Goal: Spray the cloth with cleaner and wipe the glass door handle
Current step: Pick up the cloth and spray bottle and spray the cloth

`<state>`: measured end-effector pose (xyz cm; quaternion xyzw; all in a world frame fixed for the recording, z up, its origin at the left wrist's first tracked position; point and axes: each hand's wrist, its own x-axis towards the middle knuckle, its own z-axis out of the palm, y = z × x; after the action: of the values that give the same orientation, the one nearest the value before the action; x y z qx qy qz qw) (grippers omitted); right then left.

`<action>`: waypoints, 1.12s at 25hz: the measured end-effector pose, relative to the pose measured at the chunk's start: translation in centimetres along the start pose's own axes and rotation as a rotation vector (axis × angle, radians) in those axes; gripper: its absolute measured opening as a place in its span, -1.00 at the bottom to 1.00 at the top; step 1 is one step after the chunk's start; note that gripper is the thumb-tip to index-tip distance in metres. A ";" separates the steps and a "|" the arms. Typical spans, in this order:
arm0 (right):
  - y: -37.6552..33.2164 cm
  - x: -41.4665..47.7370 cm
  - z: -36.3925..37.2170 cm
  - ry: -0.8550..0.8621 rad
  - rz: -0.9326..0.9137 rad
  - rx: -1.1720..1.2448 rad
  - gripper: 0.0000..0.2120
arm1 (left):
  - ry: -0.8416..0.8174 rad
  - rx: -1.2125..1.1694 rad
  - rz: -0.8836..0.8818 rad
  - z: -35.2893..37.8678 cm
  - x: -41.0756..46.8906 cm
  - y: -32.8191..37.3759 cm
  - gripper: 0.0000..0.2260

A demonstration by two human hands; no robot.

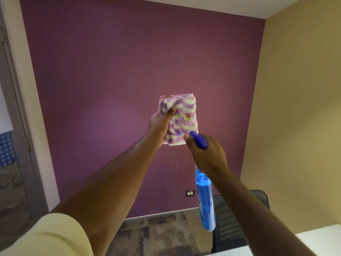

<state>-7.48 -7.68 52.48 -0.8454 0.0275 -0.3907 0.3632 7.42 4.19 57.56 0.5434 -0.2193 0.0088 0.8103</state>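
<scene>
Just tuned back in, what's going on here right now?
A person holds a folded purple-and-cream cloth up in the left hand, with the thumb pressed on its front. The right hand grips a blue spray bottle, and its nozzle points at the cloth's lower edge from close by. The door is at the far left. Its handle is out of view, so wiping hasn't started.

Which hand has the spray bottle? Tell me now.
The right hand, its grip round the neck of the blue spray bottle; the left hand holds the folded purple-and-white cloth instead.

Office room; mesh chair [238, 218]; white desk [313, 239]
</scene>
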 end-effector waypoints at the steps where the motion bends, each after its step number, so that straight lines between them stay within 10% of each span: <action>1: 0.0 -0.3 0.2 -0.006 -0.006 -0.012 -0.58 | 0.002 -0.002 0.000 0.1 0.0 0.0 -0.65; 28: 2.0 1.1 -1.5 0.078 -0.014 0.014 -0.54 | -0.018 -0.004 -0.034 1.1 0.0 -1.6 -0.68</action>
<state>-7.25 -10.41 52.60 -0.8270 0.0328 -0.4262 0.3651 7.39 2.57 56.53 0.5452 -0.2175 -0.0103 0.8095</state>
